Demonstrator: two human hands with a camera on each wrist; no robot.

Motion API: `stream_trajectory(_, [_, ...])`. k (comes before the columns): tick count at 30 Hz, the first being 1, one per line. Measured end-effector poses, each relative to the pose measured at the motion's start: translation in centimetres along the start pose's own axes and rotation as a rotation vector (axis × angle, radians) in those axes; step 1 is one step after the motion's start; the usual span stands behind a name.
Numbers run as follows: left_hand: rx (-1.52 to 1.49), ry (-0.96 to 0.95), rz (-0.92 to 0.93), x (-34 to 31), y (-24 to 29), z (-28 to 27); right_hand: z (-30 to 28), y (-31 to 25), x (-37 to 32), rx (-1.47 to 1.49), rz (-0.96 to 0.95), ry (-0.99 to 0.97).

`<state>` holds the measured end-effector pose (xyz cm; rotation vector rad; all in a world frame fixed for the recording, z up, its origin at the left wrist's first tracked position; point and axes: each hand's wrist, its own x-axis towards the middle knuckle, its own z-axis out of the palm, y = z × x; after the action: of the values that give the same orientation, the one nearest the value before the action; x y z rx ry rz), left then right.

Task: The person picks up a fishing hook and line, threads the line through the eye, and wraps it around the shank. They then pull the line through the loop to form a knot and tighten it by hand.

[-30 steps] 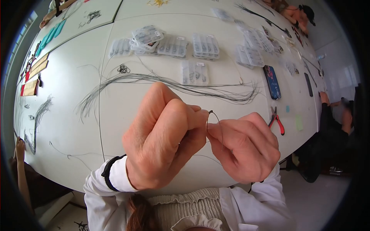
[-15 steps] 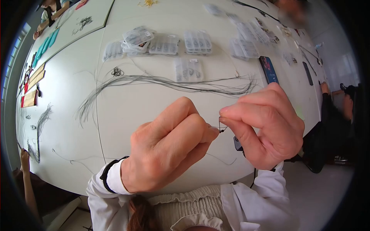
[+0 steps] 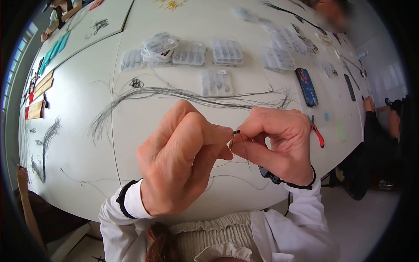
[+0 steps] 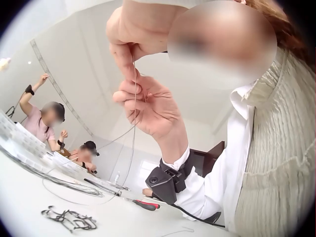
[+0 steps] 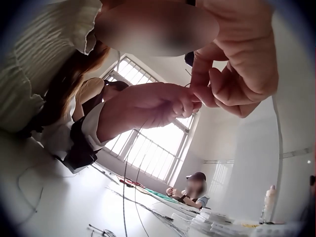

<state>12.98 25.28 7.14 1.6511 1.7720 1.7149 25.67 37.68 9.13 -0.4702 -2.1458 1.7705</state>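
Observation:
My left hand (image 3: 174,161) and my right hand (image 3: 279,139) meet fingertip to fingertip over the table (image 3: 152,126). Between them is a thin dark line (image 3: 247,153) with a small black knot-like piece (image 3: 236,132) on it. Thumb and forefinger of the left hand pinch the line beside this piece. From the other side, the right thumb and forefinger pinch it too, with a loop hanging below. In the left wrist view, strands of the line (image 4: 135,103) run down from the left fingers past the right hand. The pinched ends are hidden by the fingertips.
A bundle of long dark strands (image 3: 174,93) lies beyond the hands, with a small black tangled pile (image 3: 136,83) and clear compartment boxes (image 3: 217,83) behind. On the right lie a phone (image 3: 307,87) and red-handled pliers (image 3: 317,133). Other people sit around the table.
Half a second ago the right hand was raised farther right, drawing the line taut. It has come back left against the left fingertips, and the line hangs slack in a loop.

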Motion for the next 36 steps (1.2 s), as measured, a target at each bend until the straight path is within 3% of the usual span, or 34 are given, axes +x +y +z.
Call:
stream_trajectory(3, [-0.028, 0.059, -0.005, -0.1, -0.2, 0.3, 0.7, -0.5, -0.3, -0.543, -0.470, 0.119])
stream_trajectory(4, [-0.028, 0.063, -0.009, -0.2, -0.2, 0.4, 1.1, -0.3, -0.3, -0.542, -0.469, 0.113])
stream_trajectory(7, [-0.003, 0.107, -0.010, -0.2, -0.1, 0.5, 1.8, 0.6, -0.5, -1.067, -0.994, 0.354])
stream_trajectory(10, [0.221, 0.083, 0.089, -0.1, 0.3, 0.3, 2.2, 0.2, -0.9, -1.194, -1.088, 0.404])
stream_trajectory(16, [0.291, -0.039, 0.163, -0.2, 0.6, 0.2, 1.0, -1.2, -1.1, -0.990, -0.872, 0.330])
stream_trajectory(18, [0.113, -0.065, 0.069, -0.2, 0.6, 0.3, -0.2, -1.1, -0.5, -0.936, -0.844, 0.264])
stream_trajectory(22, [0.104, -0.094, 0.055, -0.2, 0.8, 0.2, -0.6, -0.7, 0.1, -0.654, -0.659, 0.203])
stream_trajectory(24, [0.043, -0.088, 0.049, 0.0, 0.8, 0.1, -0.8, -1.1, 0.0, -0.434, -0.275, 0.109])
stream_trajectory(25, [0.043, -0.089, 0.051, 0.0, 0.7, 0.2, -1.0, -0.8, 0.1, -0.434, -0.277, 0.111])
stream_trajectory(27, [-0.004, -0.036, 0.072, -0.1, 0.4, 0.4, -1.2, 0.1, 0.4, -0.080, -0.091, 0.001])
stream_trajectory(30, [-0.062, 0.001, -0.043, -0.2, 0.1, 0.5, -0.3, 0.9, 0.6, 0.078, -0.023, 0.006])
stream_trajectory(36, [-0.314, -0.002, -0.273, 0.1, 0.3, 0.5, 0.0, 0.6, 0.4, -0.176, -0.146, 0.057])
